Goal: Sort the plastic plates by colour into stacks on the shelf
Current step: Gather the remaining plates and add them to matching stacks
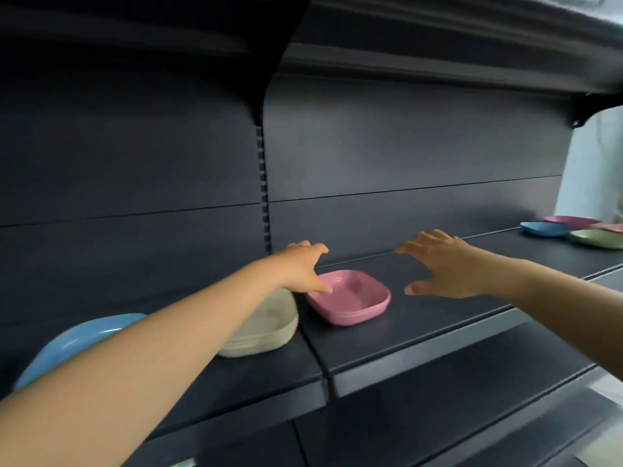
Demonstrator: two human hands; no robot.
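Note:
A small stack of pink plates [354,299] sits on the dark shelf [421,335] near its middle. My left hand [303,266] hovers over the stack's left rim, fingers spread, thumb at the rim; I cannot tell if it touches. My right hand [445,264] is spread open just right of the stack, apart from it. A beige stack [266,328] stands left of the pink one, partly hidden by my left forearm. A blue stack [67,345] lies at the far left. At the far right lie loose plates: blue [542,228], green [596,238] and pink [569,220].
The shelf's back panel [404,156] rises close behind the plates, with a slotted upright [263,187] at the centre. An upper shelf [438,45] overhangs. A lower shelf [472,416] lies below the front edge.

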